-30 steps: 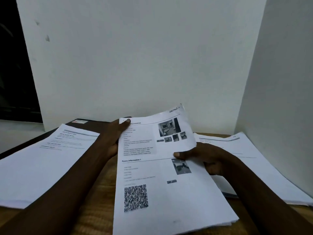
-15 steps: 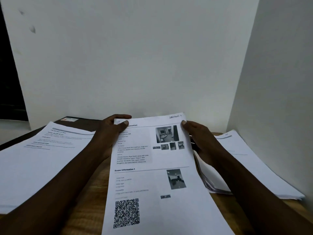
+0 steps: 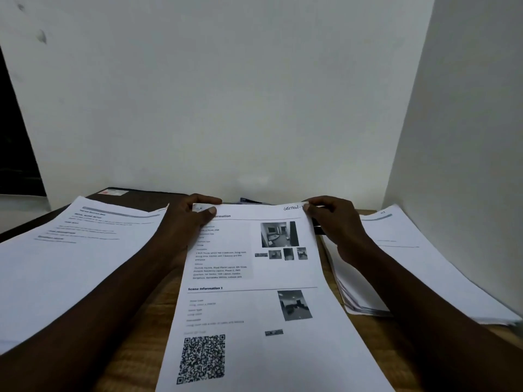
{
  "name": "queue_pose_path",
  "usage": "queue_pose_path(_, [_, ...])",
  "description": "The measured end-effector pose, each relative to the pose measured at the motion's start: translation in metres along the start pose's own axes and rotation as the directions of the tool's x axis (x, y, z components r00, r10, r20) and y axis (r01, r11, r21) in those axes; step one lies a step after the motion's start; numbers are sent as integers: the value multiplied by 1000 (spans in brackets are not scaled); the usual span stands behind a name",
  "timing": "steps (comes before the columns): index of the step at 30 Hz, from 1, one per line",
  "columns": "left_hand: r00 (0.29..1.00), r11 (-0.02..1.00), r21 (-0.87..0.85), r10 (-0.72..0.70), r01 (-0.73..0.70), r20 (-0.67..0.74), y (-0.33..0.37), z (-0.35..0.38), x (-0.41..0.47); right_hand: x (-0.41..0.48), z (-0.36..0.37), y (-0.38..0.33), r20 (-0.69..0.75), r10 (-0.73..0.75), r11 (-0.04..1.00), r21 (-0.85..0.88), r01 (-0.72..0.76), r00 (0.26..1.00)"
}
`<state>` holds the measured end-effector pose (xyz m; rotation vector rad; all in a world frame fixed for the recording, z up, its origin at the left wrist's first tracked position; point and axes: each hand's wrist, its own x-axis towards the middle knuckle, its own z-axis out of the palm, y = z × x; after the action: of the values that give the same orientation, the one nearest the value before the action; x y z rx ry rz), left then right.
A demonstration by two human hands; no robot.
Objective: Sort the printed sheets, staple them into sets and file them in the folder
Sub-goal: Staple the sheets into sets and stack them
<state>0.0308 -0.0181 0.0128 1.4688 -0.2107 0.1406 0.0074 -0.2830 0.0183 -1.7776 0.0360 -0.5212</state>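
We see the centre sheet [image 3: 254,292], with photos and a QR code, lying lengthwise on the wooden tabletop [image 3: 135,335] between both forearms. The hands are apart, one at each far corner. The left hand [image 3: 184,222] pinches the top-left corner, thumb on the print. The right hand [image 3: 336,224] pinches the top-right corner beside the handwritten note. The left stack [image 3: 70,264] and right stack [image 3: 410,264] flank it. A dark flat item [image 3: 135,195] with a red label sits behind the left stack.
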Motion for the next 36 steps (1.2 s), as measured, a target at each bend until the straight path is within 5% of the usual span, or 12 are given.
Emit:
queue_pose_path(5, [999, 998, -50, 33, -33, -8, -2, -1, -5, 1, 1, -1, -53, -46, 998, -35, 44, 998])
queue_pose_path(10, [996, 976, -195, -92, 94, 21, 0, 3, -8, 0, -4, -7, -124, -71, 997, -10, 70, 990])
queue_pose_path(21, [990, 938, -326, -138, 118, -39, 5, -2, -12, -11, 1, -8, -41, -67, 998, -14, 66, 997])
queue_pose_path(30, [995, 999, -5, -45, 45, -84, 1, -4, -13, -12, 0, -11, -107, -83, 996, -40, 79, 991])
queue_pose_path(36, [995, 1000, -6, -24, 23, -96, 0, -6, -11, -14, -1, -12, -135, -106, 993, -71, 97, 985])
